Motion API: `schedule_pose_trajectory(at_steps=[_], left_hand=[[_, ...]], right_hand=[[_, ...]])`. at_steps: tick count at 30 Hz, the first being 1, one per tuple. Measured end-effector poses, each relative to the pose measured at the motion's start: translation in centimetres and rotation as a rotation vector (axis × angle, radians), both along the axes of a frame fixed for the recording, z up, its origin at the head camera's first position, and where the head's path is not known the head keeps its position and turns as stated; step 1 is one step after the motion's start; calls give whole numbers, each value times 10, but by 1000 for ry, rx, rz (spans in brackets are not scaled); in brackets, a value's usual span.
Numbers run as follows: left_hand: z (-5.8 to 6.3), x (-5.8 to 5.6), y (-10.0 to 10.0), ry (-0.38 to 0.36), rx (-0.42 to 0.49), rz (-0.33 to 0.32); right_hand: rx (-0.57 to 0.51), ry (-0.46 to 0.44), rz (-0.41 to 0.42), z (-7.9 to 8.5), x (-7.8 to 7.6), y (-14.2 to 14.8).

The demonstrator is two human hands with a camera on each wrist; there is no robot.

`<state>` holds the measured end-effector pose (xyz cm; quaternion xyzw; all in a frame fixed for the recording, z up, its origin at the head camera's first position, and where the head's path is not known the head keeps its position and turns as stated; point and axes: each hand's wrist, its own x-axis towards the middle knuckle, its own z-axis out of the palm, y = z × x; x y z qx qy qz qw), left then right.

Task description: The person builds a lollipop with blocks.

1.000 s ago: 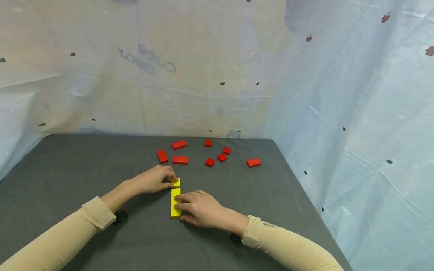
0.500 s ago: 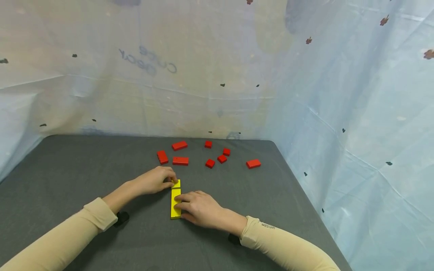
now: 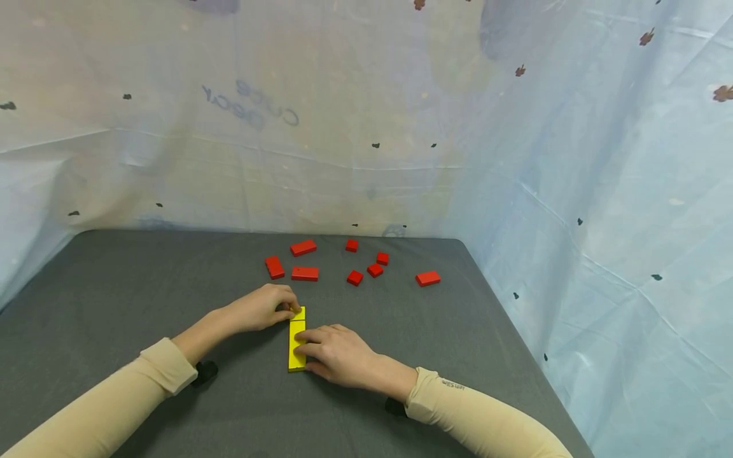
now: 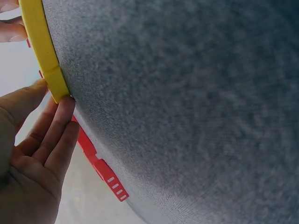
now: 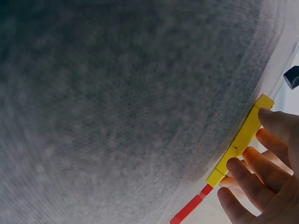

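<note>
A long yellow block (image 3: 297, 355) lies lengthwise on the grey table, with a small yellow block (image 3: 300, 312) against its far end and only a thin seam between them. My left hand (image 3: 265, 306) pinches the small block between thumb and fingers; in the left wrist view the thumb (image 4: 39, 86) is on one side and fingertips are at the block's end. From the right, my right hand (image 3: 343, 356) holds the long block, two fingers over its top and the thumb near its near end. In the right wrist view the yellow row (image 5: 245, 135) runs along those fingers.
Several red blocks lie farther back: a flat oblong one (image 3: 305, 273) just beyond the left hand, small square ones (image 3: 355, 278) right of it, and another oblong (image 3: 427, 278) far right. Pale plastic sheeting (image 3: 343, 114) hangs behind and to the right of the table (image 3: 458, 356).
The small yellow block has come nearer with my left hand, and the gap to the long block has closed to a seam. My right hand has stayed on the long block.
</note>
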<state>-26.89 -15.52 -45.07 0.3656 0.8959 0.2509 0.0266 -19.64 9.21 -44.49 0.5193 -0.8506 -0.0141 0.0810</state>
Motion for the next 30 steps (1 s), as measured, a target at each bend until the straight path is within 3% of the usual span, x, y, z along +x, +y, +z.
schedule_pose_trajectory(at_steps=[13,17,22,30], left_hand=[[-1,1,-1,-30,30,0],[-3,3,-1,-13,22,6],[-5,11,-3,12,-17,61],[-3,34,-4,164,-96,101]], right_hand=[[-9,-11,3,1,0,0],[-4,-50,5,1,-1,1],[-10,-140,-8,3,-3,3],[-167,-227,-98,16,-19,13]])
